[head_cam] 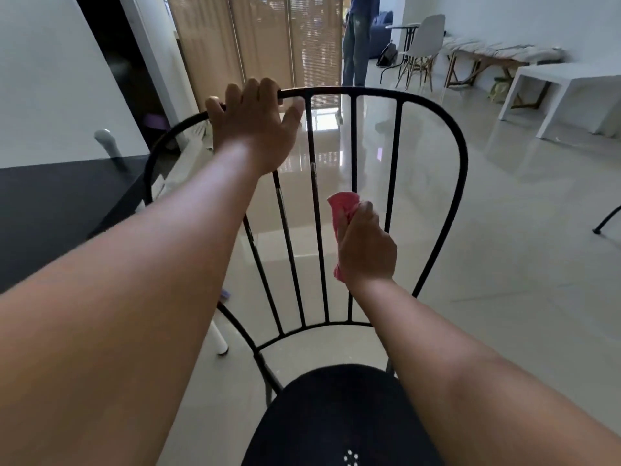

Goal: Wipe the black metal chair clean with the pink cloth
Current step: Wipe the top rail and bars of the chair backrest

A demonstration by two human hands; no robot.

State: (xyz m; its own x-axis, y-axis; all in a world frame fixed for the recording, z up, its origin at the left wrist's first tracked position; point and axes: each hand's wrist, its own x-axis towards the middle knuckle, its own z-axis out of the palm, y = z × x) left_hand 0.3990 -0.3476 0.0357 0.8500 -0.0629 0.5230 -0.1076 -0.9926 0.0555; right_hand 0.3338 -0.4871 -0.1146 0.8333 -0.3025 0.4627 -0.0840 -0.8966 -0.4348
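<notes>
Pink cloth (pixel 342 205) is bunched in the curled fingers of the right hand (pixel 366 247), which press it against one upright bar of the chair (pixel 460 156) about halfway up the backrest. A fold sticks out above the thumb and a corner shows below the wrist. It is unclear whether the cloth goes all the way round the bar.

The left hand (pixel 255 129) grips the curved top rail near its left bend, with the fingers hooked over it and the thumb spread out to the right.

The chair stands upright, its round dark seat (pixel 336 408) nearest the person and its backrest on the far side. The thin black bars rise from the seat ring to the arched rail, fanning out slightly.

Below lies a glossy pale tiled floor (pixel 487 230) that mirrors the window light. A black table (pixel 60 203) stands just left of the chair. Tan blinds (pixel 262 38) hang well beyond it, with a standing person (pixel 356 45) beside them. Further right are a white chair (pixel 425 38), a cushioned bench (pixel 497 52) and a low white table (pixel 554 85).
</notes>
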